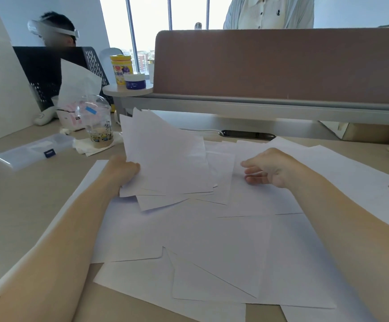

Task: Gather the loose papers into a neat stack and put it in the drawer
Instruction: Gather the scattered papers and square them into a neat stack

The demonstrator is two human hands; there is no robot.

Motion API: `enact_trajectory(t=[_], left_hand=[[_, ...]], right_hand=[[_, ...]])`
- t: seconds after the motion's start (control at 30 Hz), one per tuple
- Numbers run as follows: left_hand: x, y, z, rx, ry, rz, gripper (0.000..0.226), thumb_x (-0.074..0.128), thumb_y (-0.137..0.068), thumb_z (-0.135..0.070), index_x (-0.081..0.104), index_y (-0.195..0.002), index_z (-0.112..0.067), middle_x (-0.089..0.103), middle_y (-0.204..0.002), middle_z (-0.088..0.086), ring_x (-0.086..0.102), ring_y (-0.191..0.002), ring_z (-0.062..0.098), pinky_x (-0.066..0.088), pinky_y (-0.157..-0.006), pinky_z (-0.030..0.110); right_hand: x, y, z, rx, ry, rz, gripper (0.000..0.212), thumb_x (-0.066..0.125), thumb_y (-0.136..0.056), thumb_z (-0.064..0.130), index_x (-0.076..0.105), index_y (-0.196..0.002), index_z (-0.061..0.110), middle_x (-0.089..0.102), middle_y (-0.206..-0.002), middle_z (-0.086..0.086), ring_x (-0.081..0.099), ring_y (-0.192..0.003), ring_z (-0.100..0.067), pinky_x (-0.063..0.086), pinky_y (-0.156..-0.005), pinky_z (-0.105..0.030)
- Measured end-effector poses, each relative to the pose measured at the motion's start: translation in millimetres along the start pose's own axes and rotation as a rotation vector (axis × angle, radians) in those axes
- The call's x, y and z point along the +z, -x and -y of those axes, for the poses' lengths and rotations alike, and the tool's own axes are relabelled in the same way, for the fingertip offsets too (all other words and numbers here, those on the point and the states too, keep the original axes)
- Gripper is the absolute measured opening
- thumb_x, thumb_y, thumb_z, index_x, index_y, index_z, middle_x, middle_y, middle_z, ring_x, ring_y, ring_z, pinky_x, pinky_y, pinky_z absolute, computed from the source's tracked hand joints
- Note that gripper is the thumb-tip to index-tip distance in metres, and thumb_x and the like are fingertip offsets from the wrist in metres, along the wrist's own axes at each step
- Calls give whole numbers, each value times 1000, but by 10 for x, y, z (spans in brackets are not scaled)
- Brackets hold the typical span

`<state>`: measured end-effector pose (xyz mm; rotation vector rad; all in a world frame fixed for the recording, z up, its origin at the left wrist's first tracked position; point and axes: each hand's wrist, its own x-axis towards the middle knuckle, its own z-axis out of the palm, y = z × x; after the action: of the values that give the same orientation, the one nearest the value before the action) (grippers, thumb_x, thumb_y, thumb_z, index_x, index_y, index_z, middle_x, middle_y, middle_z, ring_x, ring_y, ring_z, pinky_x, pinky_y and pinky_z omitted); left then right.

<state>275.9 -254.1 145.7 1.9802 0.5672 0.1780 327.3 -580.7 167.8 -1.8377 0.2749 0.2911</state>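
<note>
The left hand grips a fanned bunch of papers by its near-left corner; the right hand hovers open, fingers spread, over loose sheets covering the desk.

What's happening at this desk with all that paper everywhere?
A person is collecting scattered sheets. The left hand grips a fanned, uneven bundle of papers, tilted up off the desk. The right hand is open, reaching toward it. Many loose sheets lie overlapping below. No drawer is visible.
</note>
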Motion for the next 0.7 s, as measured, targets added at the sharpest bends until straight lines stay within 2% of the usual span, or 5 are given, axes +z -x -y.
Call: enact_trajectory(t=[0.2,0.37,0.47,0.57,0.7], left_hand=[[0,10,8,-21,-5,58,17,55,-90,-7,61,-106,-10,68,-112,23,64,-89,35,43,-68,32],[34,21,3,-17,47,131,19,58,-92,-6,64,-110,-6,69,-112,20,66,-88,32,51,-75,36],[12,58,-23,-69,148,172,25,59,-89,-1,66,-112,0,69,-114,24,68,-98,40,53,-86,48],[34,131,-57,-62,171,242,19,55,-87,2,68,-101,-2,70,-106,23,68,-84,35,53,-80,42],[175,231,-97,-34,244,367,29,49,-89,6,66,-110,-4,70,-109,22,68,-81,31,56,-73,37]], right_hand=[[305,-93,48,69,-85,3,17,66,-86,-3,54,-78,6,53,-73,-12,39,-50,-12,23,-32,-12],[469,-156,6,5,-76,-62,21,72,-82,5,54,-72,11,52,-65,-9,46,-51,-17,33,-39,-18],[304,-129,22,-258,52,-392,16,66,-81,14,56,-68,13,59,-71,-9,56,-65,-21,46,-56,-29],[49,64,125,-760,281,-653,36,54,-90,15,34,-60,15,31,-55,-3,26,-55,-15,21,-50,-32],[184,453,196,-1221,538,-457,22,53,-92,7,70,-78,7,67,-80,-10,59,-77,-18,45,-70,-30]])
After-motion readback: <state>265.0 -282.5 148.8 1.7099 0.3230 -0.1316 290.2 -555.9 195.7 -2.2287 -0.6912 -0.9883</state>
